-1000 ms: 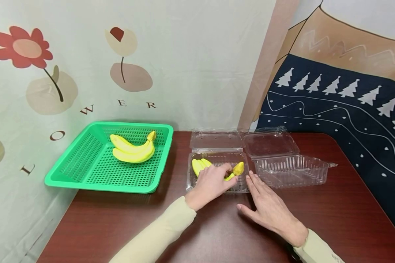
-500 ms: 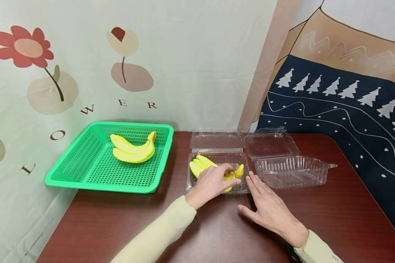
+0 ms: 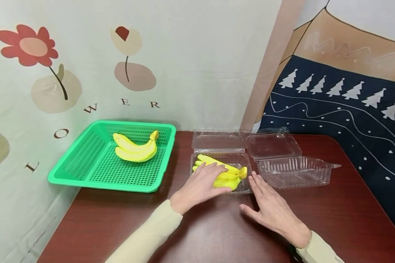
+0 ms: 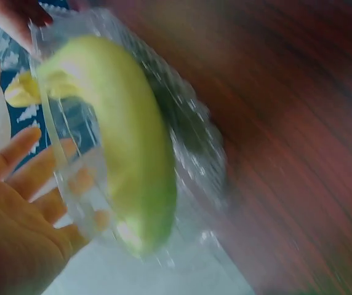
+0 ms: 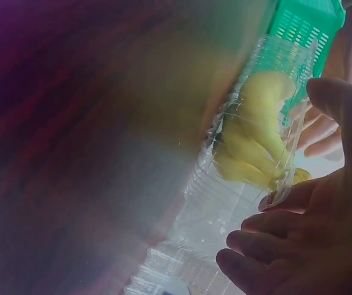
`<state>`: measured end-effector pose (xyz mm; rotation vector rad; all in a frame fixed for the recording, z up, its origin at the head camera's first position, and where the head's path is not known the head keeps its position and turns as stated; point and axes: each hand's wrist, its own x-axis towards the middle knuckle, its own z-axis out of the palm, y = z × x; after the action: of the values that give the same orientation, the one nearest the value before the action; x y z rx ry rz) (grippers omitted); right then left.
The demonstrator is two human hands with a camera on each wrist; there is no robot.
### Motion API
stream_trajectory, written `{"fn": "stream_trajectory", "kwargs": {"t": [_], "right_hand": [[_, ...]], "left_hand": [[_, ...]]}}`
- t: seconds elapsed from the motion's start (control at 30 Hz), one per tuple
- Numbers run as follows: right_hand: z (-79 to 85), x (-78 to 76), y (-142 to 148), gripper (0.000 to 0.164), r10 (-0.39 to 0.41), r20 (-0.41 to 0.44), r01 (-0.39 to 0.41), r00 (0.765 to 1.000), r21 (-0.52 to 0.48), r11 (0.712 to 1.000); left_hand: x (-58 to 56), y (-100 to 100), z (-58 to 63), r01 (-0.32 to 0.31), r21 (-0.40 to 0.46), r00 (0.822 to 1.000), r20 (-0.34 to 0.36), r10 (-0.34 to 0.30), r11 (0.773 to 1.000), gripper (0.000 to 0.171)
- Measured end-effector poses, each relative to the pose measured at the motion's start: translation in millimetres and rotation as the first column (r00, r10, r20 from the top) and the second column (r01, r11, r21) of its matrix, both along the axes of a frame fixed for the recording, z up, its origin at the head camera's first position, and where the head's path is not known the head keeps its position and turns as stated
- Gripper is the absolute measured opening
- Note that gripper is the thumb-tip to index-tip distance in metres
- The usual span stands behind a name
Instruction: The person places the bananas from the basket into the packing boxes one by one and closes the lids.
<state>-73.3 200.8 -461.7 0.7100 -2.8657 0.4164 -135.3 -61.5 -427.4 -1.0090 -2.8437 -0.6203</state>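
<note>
Head view: bright, even, mostly crisp.
Table (image 3: 214, 233): pale sheen at near middle, soft shadows beneath the sleeves (image 3: 151, 230).
Clear containers (image 3: 293, 177): small white glints on ribs and folds.
Banana bunch (image 4: 136, 147), left wrist view: hazy, soft-edged, table grain smeared beside it.
Right wrist view: dim, purple-tinged at upper left, table blurred, bright backlight at right.

Left grip (image 3: 199, 185), a bare hand, over a yellow banana bunch (image 3: 230, 177) in an open clear plastic clamshell (image 3: 237, 157).
</note>
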Motion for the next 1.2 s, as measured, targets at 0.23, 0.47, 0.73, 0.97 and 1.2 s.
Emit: {"fn": "stream_trajectory", "kwargs": {"t": [0.23, 0.47, 0.73, 0.97, 1.2], "right_hand": [[0.3, -0.9, 2.1, 0.094, -0.017, 0.03, 0.017, 0.999, -0.004, 1.0], [1.0, -1.9, 2.1, 0.095, -0.025, 0.046, 0.025, 0.999, -0.006, 1.0], [-0.4, -2.1, 2.3, 0.094, -0.007, 0.033, 0.008, 0.999, -0.005, 1.0], [-1.1, -2.4, 2.5, 0.095, -0.008, 0.034, 0.008, 0.999, -0.006, 1.0], [-1.0, -2.4, 1.9, 0.094, -0.009, 0.039, 0.009, 0.999, -0.003, 1.0]], "left_hand": [[-8.7, -20.1, 2.2, 0.028, -0.098, 0.995, -0.091, -0.037, 0.995, 0.064], [-19.2, -26.1, 2.7, 0.079, -0.187, 0.984, -0.142, -0.106, 0.979, 0.064], [-27.5, -28.4, -3.8, 0.118, -0.286, 0.978, -0.13, -0.16, 0.951, 0.067], [-31.2, -27.3, -6.4, 0.142, -0.339, 0.973, -0.123, -0.193, 0.93, 0.067], [-32.2, -25.7, -3.7, 0.144, -0.442, 0.97, -0.116, -0.215, 0.885, 0.067]]}}
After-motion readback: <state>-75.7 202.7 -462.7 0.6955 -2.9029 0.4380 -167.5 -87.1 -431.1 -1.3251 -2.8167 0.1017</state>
